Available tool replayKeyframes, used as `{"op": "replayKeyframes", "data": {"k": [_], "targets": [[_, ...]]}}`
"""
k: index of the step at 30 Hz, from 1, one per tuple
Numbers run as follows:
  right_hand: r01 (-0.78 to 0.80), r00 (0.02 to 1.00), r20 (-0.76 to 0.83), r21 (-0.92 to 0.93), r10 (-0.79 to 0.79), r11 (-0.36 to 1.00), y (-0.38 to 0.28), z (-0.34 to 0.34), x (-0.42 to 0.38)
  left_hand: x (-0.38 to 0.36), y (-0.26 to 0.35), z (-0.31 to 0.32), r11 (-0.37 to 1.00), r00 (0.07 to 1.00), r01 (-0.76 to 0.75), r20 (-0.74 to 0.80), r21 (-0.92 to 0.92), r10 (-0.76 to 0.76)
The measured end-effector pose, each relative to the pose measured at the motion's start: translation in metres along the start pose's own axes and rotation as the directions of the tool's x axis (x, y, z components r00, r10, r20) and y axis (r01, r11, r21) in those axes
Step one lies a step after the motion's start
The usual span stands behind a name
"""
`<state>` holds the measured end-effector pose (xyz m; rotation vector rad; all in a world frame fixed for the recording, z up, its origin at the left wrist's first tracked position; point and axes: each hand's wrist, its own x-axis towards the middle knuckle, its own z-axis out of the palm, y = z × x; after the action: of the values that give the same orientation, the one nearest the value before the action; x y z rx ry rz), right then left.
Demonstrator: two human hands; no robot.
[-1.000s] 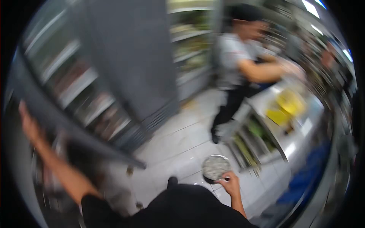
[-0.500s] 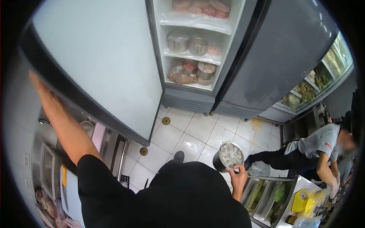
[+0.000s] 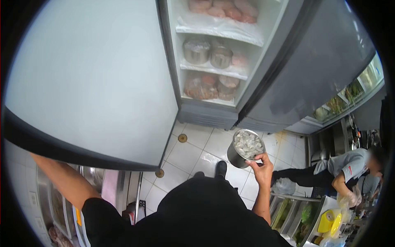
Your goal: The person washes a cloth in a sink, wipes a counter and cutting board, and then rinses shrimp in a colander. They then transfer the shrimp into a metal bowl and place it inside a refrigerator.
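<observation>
My right hand [image 3: 261, 165] grips the rim of a metal pot [image 3: 237, 157] filled with pale, chunky food [image 3: 247, 144]. The pot hangs over the tiled floor. My left arm reaches to the edge of the open fridge door [image 3: 94, 90]; the fingers of that hand are hidden behind the door. Inside the open fridge, bagged pink meat [image 3: 224, 9] lies on the top shelf. Two metal pots [image 3: 196, 51] stand on the middle shelf, and more containers and bags [image 3: 200, 87] sit on the bottom one.
A closed grey fridge door [image 3: 304, 70] is right of the open one. At the right, a co-worker [image 3: 349, 166] in a grey shirt and clear gloves bends over a counter with a yellow scale [image 3: 326, 221]. Vegetable bins [image 3: 304, 216] are below. A sink counter [image 3: 45, 181] stands left.
The fridge door has swung wider toward me, and my left hand has gone out of sight behind it. The pot in my right hand has moved forward, nearer the fridge. My feet show more.
</observation>
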<state>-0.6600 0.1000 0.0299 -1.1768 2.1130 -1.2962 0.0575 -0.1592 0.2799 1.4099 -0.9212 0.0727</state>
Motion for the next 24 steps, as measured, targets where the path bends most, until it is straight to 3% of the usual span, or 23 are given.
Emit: {"op": "replayKeyframes", "data": {"k": [2, 4, 6, 8, 10, 14, 16, 19, 24], "targets": [[0.003, 1.0, 0.008, 0.064, -0.003, 0.998, -0.023, 0.007, 0.039, -0.005, 0.001, -0.002, 1.0, 1.0, 0.01, -0.02, -0.009, -0.01], [0.191, 0.981, -0.061, 0.109, -0.185, 0.975, -0.047, 0.01, 0.078, -0.007, 0.005, -0.003, 1.0, 0.999, 0.005, -0.047, -0.017, -0.006], [0.274, 0.961, -0.068, 0.054, -0.27, 0.96, -0.083, 0.008, 0.12, -0.016, 0.009, -0.006, 1.0, 0.998, 0.006, -0.061, -0.016, -0.007], [0.389, 0.917, -0.124, 0.069, -0.379, 0.919, -0.13, 0.016, 0.166, -0.025, 0.011, -0.008, 1.0, 0.997, 0.003, -0.079, -0.018, -0.004], [0.571, 0.803, -0.186, -0.034, -0.566, 0.82, -0.16, 0.031, 0.225, -0.041, 0.012, -0.01, 1.0, 0.995, 0.011, -0.095, -0.009, -0.012], [0.435, 0.896, -0.122, 0.039, -0.428, 0.9, -0.241, 0.07, 0.329, -0.057, 0.019, -0.004, 1.0, 0.99, 0.01, -0.138, -0.003, -0.01], [0.529, 0.847, -0.113, 0.076, -0.519, 0.845, -0.266, 0.1, 0.385, -0.063, 0.024, 0.002, 1.0, 0.987, 0.008, -0.16, 0.001, -0.008], [0.628, 0.773, -0.101, -0.014, -0.626, 0.778, -0.282, 0.153, 0.481, -0.073, 0.029, 0.012, 1.0, 0.983, 0.017, -0.181, 0.004, -0.016], [0.618, 0.782, -0.014, -0.11, -0.623, 0.778, -0.292, 0.241, 0.581, -0.096, 0.034, 0.029, 0.999, 0.972, 0.037, -0.233, -0.001, -0.036]]}}
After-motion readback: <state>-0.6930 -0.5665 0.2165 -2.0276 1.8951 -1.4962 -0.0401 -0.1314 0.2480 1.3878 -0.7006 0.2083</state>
